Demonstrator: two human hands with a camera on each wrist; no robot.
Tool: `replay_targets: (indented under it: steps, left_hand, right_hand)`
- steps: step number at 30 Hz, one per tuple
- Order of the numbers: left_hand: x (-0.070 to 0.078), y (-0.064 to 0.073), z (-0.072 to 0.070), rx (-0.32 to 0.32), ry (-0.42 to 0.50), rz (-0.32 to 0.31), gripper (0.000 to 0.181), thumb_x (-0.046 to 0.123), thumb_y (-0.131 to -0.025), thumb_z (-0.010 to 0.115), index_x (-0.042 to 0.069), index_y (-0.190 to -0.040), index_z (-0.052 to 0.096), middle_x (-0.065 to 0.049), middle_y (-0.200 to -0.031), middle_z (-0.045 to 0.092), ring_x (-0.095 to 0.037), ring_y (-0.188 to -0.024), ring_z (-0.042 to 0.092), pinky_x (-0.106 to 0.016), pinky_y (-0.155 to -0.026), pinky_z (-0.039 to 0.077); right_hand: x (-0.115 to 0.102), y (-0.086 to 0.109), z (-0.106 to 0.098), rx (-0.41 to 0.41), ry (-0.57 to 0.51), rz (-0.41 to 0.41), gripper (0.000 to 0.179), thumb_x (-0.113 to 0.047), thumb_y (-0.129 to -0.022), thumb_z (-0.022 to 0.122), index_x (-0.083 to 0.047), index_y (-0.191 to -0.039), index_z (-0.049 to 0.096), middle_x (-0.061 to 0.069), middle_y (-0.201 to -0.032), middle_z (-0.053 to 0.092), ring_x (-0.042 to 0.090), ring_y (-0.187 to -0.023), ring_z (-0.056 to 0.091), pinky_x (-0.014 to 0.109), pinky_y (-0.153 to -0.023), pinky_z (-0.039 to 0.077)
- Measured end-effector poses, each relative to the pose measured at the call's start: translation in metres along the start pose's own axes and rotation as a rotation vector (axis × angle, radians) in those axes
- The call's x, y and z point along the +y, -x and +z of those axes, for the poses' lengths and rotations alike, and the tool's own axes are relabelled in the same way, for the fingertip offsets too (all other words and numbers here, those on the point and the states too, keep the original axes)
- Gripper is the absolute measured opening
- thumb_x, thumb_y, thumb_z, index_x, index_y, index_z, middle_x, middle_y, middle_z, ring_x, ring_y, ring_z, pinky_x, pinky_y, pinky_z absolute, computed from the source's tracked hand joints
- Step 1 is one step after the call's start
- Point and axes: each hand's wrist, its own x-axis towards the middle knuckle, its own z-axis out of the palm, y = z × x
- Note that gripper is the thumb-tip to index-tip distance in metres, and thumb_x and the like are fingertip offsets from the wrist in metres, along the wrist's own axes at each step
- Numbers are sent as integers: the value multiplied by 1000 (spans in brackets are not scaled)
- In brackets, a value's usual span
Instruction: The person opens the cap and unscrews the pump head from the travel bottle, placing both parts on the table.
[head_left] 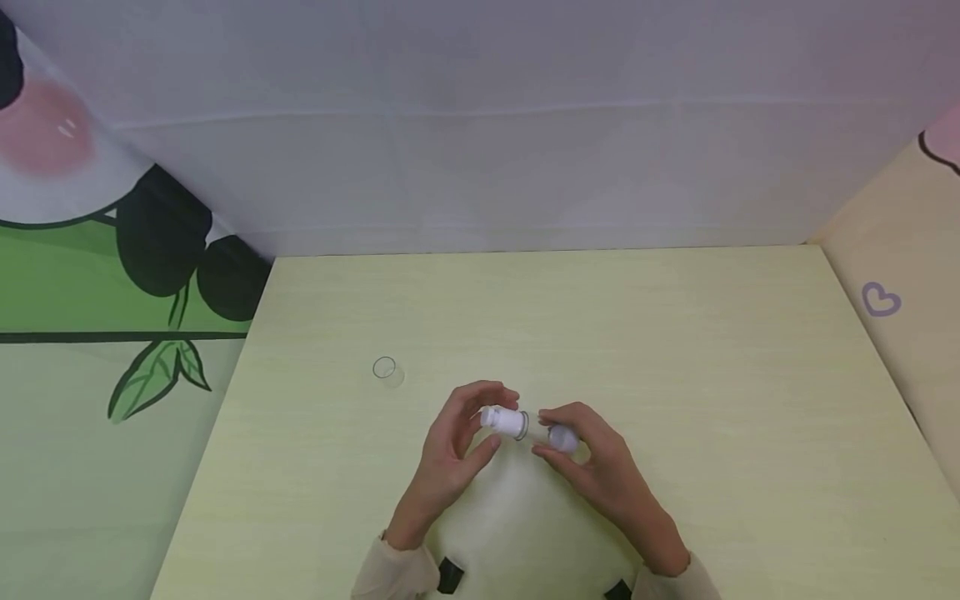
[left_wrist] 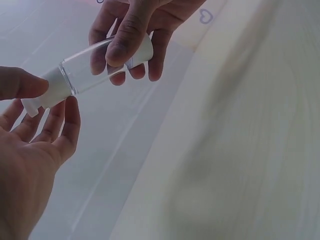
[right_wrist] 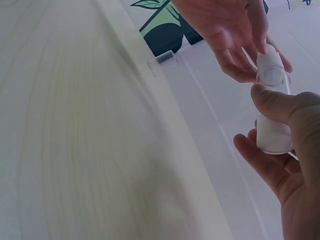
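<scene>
Held in the air between both hands is a small pump bottle (head_left: 538, 430) with a clear body (left_wrist: 89, 69), a white pump top (left_wrist: 57, 89) and a white base (right_wrist: 273, 136). My left hand (head_left: 448, 457) pinches the pump top between thumb and fingers. Around the clear body near the base, my right hand (head_left: 600, 460) grips the bottle with its thumb on one side and fingers on the other. The bottle lies tilted in the head view, its pump top toward my left hand.
A clear round cap (head_left: 384, 367) stands on the pale wooden table (head_left: 675, 333), left of and beyond my hands. A pale cloth wall (head_left: 525, 183) rises behind the table's back edge. Printed panels (head_left: 176, 367) flank both sides.
</scene>
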Motion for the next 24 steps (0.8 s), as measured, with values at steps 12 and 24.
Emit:
replay_targets:
  steps: [12,24]
  left_hand:
    - [-1,2,-1,35,-113,-74,42,-10,-92,71,3,-130,59,-19,-122,62,-13,-115,61,-24,-101,56]
    - [-2,2,-1,34,-137,-142,49,-4,-91,75,9,-134,57,-19,-122,53,-11,-115,56,-20,-98,54]
  right_hand:
    - [0,1,-2,-2,-25,-13,52,5,-75,89,-5,-122,68,10,-109,72,16,-98,67,11,-89,49]
    - [-2,-1,-2,-14,-38,-31,53,6,-74,89,-2,-122,67,9,-110,72,16,-98,67,12,-89,49]
